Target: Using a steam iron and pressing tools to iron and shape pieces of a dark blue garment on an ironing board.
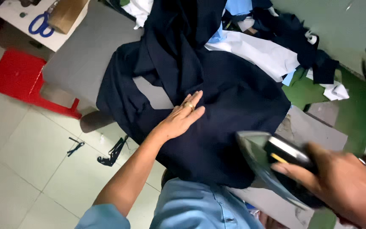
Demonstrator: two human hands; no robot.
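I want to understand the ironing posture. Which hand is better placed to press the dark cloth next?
Probably the right hand: it already grips the iron beside the navy cloth. The left hand lies flat on it.

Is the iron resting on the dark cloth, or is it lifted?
Lifted. The right hand holds the iron tilted, soleplate showing, beside the dark cloth, which the left hand presses flat.

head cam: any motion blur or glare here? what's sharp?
Head view: right hand and the iron it grips are motion-blurred; left hand, flat on the navy fabric, is sharp; soft even light, no glare; the dark cloth loses fold detail.
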